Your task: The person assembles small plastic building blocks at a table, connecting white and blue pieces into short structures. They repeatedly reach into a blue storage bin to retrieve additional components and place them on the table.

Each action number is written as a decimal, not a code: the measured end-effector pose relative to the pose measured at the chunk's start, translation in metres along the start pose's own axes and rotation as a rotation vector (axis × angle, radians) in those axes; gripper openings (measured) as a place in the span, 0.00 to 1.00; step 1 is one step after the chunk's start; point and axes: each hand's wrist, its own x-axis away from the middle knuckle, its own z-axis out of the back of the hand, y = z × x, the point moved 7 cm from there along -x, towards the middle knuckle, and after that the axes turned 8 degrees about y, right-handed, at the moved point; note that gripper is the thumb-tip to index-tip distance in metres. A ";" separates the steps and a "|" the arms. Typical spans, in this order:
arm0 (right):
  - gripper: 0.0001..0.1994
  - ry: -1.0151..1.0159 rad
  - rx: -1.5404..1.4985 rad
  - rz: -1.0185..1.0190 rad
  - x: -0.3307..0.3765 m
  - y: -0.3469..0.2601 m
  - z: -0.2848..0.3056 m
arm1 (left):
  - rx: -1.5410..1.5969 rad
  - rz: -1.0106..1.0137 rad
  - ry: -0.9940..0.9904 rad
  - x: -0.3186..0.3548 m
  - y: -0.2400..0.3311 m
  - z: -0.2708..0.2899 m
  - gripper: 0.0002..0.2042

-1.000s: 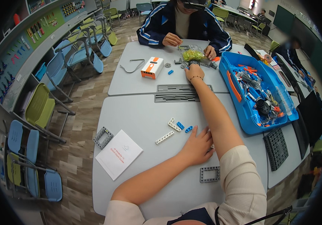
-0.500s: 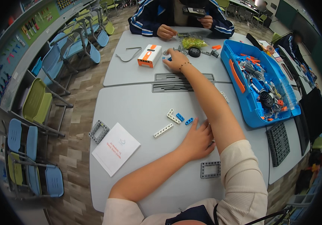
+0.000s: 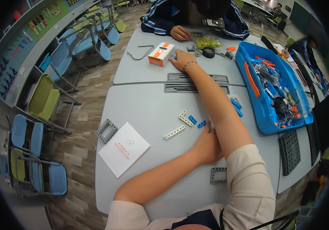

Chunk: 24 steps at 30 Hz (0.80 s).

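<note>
My right hand (image 3: 182, 61) reaches across to the far table, beside a white and orange box (image 3: 161, 53). Its thumb and fingers close around a small blue building piece (image 3: 174, 57), mostly covered by the hand. My left hand (image 3: 207, 147) rests on the near table under my right forearm, which hides most of its fingers. Close to its fingertips lie a short blue beam (image 3: 201, 124), another small blue piece (image 3: 192, 119), an angled white beam (image 3: 185, 118) and a straight white beam (image 3: 174, 132). Blue beams (image 3: 236, 107) lie just right of my right forearm.
A blue bin (image 3: 251, 111) of mixed parts stands at the right. A white booklet (image 3: 124, 149) and grey frames (image 3: 107, 131) (image 3: 218, 175) lie nearby. Across the table, a person's hand (image 3: 180, 33) is near a yellow-green bag (image 3: 207, 42) and a black wheel (image 3: 208, 53).
My right hand has moved closer to the white and orange box and its fingers have drawn in. My left hand has turned, its fingers now less visible. The view has shifted slightly.
</note>
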 end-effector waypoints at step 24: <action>0.12 -0.312 -0.287 0.279 0.210 -0.020 0.086 | 0.047 -0.025 0.078 0.000 -0.001 0.003 0.20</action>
